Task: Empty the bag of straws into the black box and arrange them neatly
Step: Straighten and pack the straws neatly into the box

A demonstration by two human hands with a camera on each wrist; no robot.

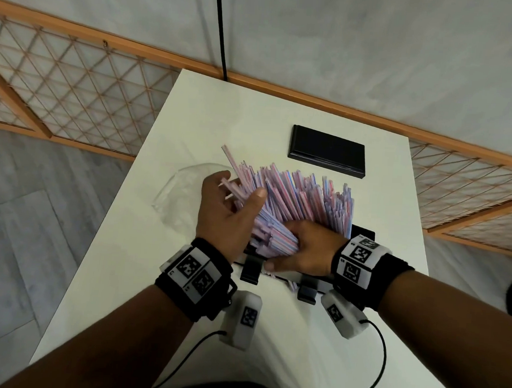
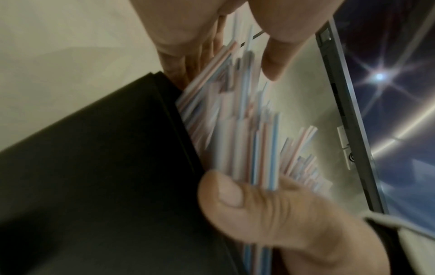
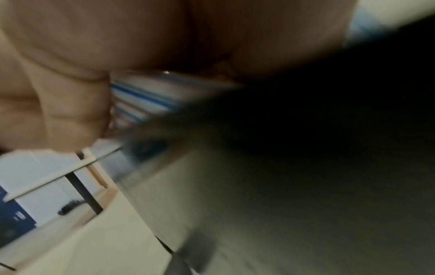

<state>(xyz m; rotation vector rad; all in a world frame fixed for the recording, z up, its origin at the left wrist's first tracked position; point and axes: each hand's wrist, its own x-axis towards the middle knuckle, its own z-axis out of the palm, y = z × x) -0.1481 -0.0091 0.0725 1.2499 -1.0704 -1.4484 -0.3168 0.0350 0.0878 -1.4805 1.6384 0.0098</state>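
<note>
A thick bundle of pink-and-blue striped straws (image 1: 303, 197) stands fanned out, with its lower ends in the black box (image 1: 364, 233). The straws and both hands hide most of the box; two black clasps (image 1: 249, 270) hang at its near side. My left hand (image 1: 226, 213) grips the left side of the fan, thumb on top. My right hand (image 1: 302, 248) lies over the lower ends, fingers curled round them. The left wrist view shows the straws (image 2: 235, 130) between thumb and fingers beside the box wall (image 2: 94, 167). In the blurred right wrist view, fingers wrap the straws (image 3: 141, 100).
An empty clear plastic bag (image 1: 185, 195) lies on the white table (image 1: 140, 276) left of the box, near the table's left edge. The black lid (image 1: 327, 150) lies flat beyond the straws. A wooden lattice screen (image 1: 73, 96) stands behind the table.
</note>
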